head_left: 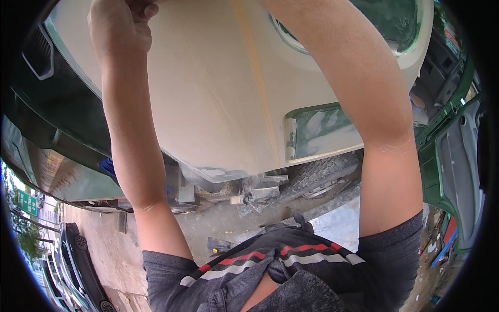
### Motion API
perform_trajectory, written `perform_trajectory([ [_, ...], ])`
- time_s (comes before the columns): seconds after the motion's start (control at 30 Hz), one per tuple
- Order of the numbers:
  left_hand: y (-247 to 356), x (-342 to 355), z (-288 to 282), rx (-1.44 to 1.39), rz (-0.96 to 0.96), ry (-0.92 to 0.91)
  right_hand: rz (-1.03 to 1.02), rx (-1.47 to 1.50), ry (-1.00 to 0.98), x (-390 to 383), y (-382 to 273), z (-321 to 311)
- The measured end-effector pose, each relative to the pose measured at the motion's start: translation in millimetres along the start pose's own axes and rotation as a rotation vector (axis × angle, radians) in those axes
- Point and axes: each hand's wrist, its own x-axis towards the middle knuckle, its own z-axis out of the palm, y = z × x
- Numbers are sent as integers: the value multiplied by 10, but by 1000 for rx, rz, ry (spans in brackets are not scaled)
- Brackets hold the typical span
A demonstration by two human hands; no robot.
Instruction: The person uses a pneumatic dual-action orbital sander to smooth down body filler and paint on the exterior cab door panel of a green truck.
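Both my arms reach up to a large vehicle body panel coated in matt beige filler. My left hand is at the top left, its fingers curled and pressed against the panel. What it holds, if anything, is hidden under the fingers and cut off by the picture's top edge. My right forearm runs up across the panel, and its hand lies outside the picture. A patch of green paint smeared with filler shows low on the panel, beside my right arm.
Under the panel are a dusty tyre and grey chassis parts above a concrete ground. A green vehicle door stands open at the right. Dark green bodywork fills the left. Parked cars are at the lower left.
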Motion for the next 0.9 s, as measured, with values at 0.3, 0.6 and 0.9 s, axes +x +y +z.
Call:
perform_trajectory([
  [0.3, -565, -1456, -813, 46, -214, -14, -74, 132, 440, -1285, -220, 1264],
  [0.6, -771, -2338, -1158, 89, -304, -20, -30, 189, 317, -2011, -465, 1620],
  [0.9, -981, -2988, -1466, 201, -409, -73, -3, 191, 235, -2708, -656, 2042],
])
